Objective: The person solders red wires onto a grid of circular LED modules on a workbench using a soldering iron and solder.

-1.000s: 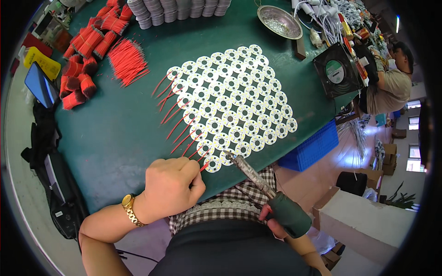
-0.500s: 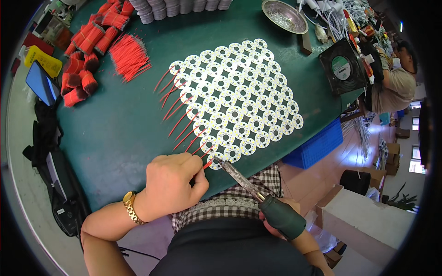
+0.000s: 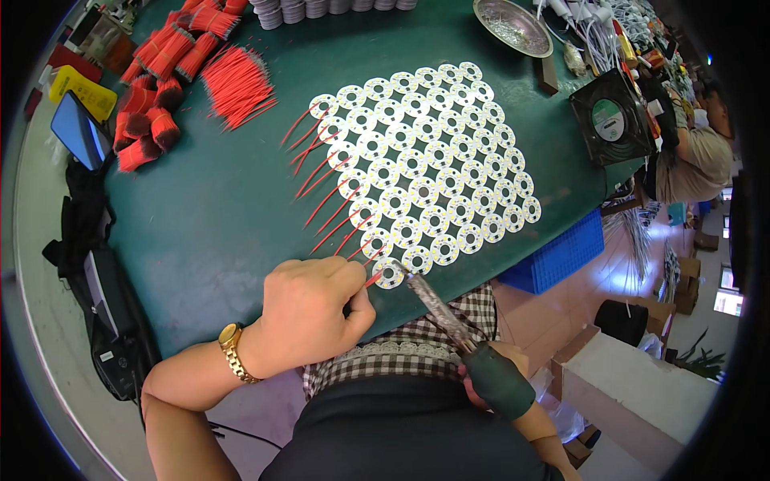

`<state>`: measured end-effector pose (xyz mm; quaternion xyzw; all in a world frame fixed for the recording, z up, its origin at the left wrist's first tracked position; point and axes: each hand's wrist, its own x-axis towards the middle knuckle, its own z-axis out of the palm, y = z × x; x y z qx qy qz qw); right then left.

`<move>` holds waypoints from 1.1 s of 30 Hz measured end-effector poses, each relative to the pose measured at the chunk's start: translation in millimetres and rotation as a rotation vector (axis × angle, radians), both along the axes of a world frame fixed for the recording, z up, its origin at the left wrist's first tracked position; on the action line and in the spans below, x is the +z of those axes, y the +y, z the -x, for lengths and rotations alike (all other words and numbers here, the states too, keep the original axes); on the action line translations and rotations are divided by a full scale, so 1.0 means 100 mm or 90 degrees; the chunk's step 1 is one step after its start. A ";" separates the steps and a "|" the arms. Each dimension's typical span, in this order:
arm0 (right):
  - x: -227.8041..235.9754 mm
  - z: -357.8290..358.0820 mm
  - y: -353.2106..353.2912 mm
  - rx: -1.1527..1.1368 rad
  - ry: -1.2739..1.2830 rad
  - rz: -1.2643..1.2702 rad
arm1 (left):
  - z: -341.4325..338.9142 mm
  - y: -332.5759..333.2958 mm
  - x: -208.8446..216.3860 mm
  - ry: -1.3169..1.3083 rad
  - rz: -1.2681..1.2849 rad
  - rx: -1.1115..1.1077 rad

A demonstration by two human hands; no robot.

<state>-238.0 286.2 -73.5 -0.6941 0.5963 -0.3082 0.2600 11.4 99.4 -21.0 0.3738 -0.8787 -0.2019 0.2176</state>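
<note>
My left hand (image 3: 313,305), with a gold watch on its wrist, is closed in a pinch on thin red wire (image 3: 374,278). That wire reaches the nearest round white circuit board (image 3: 390,274) at the near left corner of a slanted grid of such boards. My right hand (image 3: 507,358) is wrapped round the dark green handle of a soldering iron (image 3: 437,306). The iron's tip is at the right part of that same board; whether it touches cannot be made out. Along the grid's left edge, several boards have red wires (image 3: 325,212) sticking out leftward.
Loose red wires (image 3: 238,86) and tied bundles (image 3: 163,128) lie at the far left, near a phone (image 3: 80,132). A metal bowl (image 3: 513,28) and a black fan (image 3: 612,118) stand at the right. A blue crate (image 3: 557,252) is beside the table; another person (image 3: 698,156) sits beyond.
The whole view has shifted, so the table's things appear farther right and slightly higher. The iron's tip has moved from the board's middle toward its right side. Both hands keep their grip.
</note>
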 end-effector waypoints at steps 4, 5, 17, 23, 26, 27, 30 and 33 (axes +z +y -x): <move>0.10 0.00 0.03 -0.049 0.026 -0.122 | -0.01 -0.01 0.01 0.002 0.001 -0.004; 0.08 0.00 0.08 -0.124 -0.039 -0.275 | -0.02 -0.01 0.02 0.002 0.003 -0.004; 0.18 -0.05 -0.08 -0.007 0.034 -0.065 | -0.13 0.02 0.35 -0.198 -0.103 0.001; 0.11 0.05 0.06 -0.026 -0.099 0.012 | -0.13 0.04 0.91 -0.136 -0.133 0.065; 0.21 0.05 -0.02 -0.007 -0.094 0.018 | -0.01 0.15 0.57 0.057 -0.088 0.008; 0.24 0.05 -0.02 -0.009 -0.090 0.016 | -0.01 0.14 0.38 0.086 -0.072 -0.033; 0.27 0.06 0.00 0.001 -0.037 -0.008 | 0.01 0.14 0.12 0.063 -0.115 -0.042; 0.22 0.03 0.02 -0.022 -0.089 0.011 | 0.04 0.16 0.04 0.020 -0.079 -0.020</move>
